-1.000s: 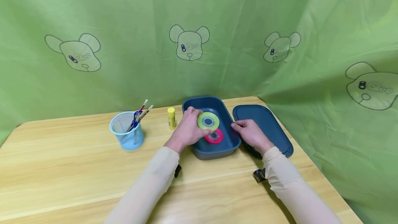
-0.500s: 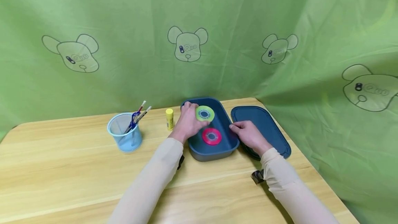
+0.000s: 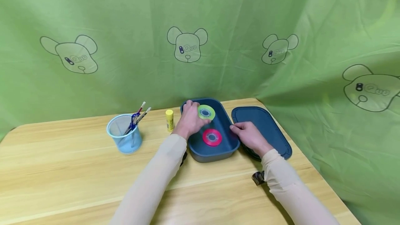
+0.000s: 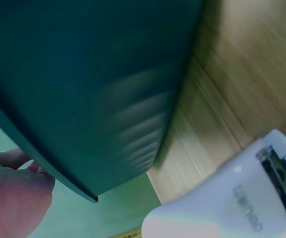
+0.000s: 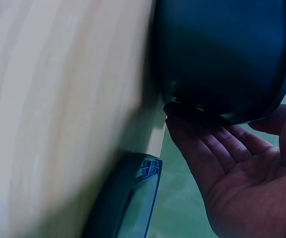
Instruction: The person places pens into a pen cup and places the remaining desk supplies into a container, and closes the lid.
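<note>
My left hand (image 3: 191,119) reaches over the left rim of a dark blue plastic box (image 3: 229,148) and holds a yellow-green roll of tape (image 3: 211,110) by its edge, near the far end inside. Closer to me, a pink roll of tape (image 3: 206,141) lies flat on the box floor. At the right rim, my right hand (image 3: 248,135) grips the box wall, thumb at the rim. From the right wrist view, its fingers (image 5: 222,151) run along the outside of the box (image 5: 227,54). The left wrist view shows mostly the outer box wall (image 4: 83,99).
A dark blue lid (image 3: 272,127) lies right of the box, partly under my right hand. Left of the box stand a yellow glue stick (image 3: 169,121) and a light blue mesh pen cup (image 3: 126,143) holding pencils and blue-handled scissors. A white lettered object (image 4: 222,198) shows at the lower right.
My left hand has carried the yellow-green tape roll toward the far end of the box, off the pink one it overlapped. The right hand keeps its grip on the rim.
</note>
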A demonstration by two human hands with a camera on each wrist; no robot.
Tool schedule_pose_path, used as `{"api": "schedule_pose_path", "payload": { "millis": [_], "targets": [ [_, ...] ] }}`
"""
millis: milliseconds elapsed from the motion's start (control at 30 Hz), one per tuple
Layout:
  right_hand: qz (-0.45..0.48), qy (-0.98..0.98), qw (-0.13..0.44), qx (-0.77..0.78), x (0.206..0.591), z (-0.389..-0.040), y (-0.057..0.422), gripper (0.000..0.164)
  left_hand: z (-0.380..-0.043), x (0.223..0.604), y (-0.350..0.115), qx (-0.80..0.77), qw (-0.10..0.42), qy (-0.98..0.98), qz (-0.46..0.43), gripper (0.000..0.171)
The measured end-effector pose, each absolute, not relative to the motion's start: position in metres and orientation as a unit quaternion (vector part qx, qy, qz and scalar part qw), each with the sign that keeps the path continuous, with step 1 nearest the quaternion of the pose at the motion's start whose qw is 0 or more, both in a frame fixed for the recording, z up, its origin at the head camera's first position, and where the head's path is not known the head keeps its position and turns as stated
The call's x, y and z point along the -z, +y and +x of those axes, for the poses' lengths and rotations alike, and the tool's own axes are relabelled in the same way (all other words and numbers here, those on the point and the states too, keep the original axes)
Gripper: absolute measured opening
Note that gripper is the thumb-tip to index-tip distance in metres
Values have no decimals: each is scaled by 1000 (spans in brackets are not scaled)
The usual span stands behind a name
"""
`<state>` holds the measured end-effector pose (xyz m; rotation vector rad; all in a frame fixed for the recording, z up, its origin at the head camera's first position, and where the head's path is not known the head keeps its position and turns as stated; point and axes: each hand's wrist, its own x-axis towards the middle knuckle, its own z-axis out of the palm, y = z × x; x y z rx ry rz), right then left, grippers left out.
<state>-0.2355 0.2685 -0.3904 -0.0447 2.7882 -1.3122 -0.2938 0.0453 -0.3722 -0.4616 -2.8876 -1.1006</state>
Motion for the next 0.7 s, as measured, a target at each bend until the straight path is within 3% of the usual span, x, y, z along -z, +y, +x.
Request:
{"api": "schedule_pose_path", "payload": {
  "millis": [300, 700],
  "targets": [
    [-11, 903, 30, 429, 392, -236, 268, 34, -293, 376, 44, 337, -30, -929, -147, 93],
    [-14, 899, 33, 436, 391, -235, 269, 37, -290, 379, 35, 365, -23, -917, -156, 85]
  ]
}}
